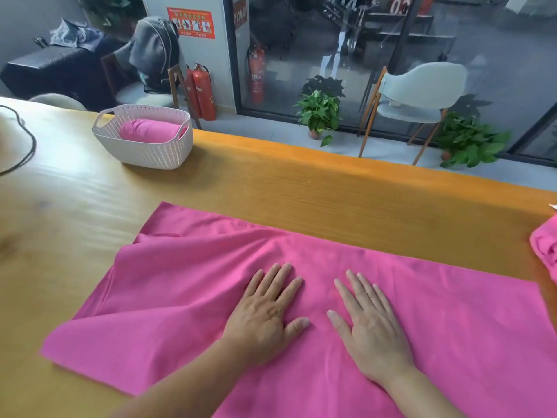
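Head view – left hand (265, 315) and right hand (369, 325) press pink cloth (168, 285), fingers flat.

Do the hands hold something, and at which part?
Nothing is held. Left hand and right hand lie flat, fingers straight, on the middle of the pink cloth.

White basket (144, 152), pale chair (422, 86), potted plant (319, 111)

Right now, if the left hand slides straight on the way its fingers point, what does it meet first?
Low creases in the cloth just ahead of the left hand, which lies flat on it. Past them the way looks free over bare table; the basket stands well left of that line.
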{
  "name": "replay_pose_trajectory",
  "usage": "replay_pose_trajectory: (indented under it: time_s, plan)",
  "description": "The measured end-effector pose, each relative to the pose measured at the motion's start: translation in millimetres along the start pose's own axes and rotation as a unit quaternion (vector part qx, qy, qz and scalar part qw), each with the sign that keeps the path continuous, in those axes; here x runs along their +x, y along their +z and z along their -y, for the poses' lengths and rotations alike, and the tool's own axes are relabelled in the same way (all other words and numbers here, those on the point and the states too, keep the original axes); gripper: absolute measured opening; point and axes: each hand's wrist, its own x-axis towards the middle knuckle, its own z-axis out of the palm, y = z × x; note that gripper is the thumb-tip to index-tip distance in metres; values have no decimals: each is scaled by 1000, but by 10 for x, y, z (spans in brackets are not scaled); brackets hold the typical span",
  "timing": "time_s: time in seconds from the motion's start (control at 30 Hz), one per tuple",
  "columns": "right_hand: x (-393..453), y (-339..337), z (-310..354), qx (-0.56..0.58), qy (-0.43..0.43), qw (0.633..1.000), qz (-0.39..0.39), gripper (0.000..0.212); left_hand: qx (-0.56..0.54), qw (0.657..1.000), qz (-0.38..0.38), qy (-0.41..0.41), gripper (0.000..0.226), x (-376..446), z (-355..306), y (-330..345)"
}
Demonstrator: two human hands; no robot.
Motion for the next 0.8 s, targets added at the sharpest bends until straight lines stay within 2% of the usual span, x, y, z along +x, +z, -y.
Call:
replay_pose_trajectory:
  time_s: [0.4, 0.53, 0.6, 0.67, 0.73, 0.8]
  plan:
    - [-562, 53, 326, 8, 37, 999, 3, 69, -10, 999, 24, 46, 80, -483, 6, 22]
    - [-702, 67, 377, 13, 45, 999, 11, 71, -94, 994, 17, 59, 73, -599, 13, -12]
    - [-631, -3, 490, 63, 63, 996, -14, 75, -176, 982, -52, 48, 54, -646, 157, -101]
    - [-383, -90, 702, 118, 51, 990, -61, 63, -195, 966, -167, 9, 34, -676, 422, -188]
    - [6, -176, 1052, 176, -12, 979, -104, 48, -183, 951, -241, -64, 28, -720, 757, -313]
    - [503, -269, 1537, 249, -78, 961, -94, 36, -160, 934, -270, -169, 32, -788, 1131, -423]
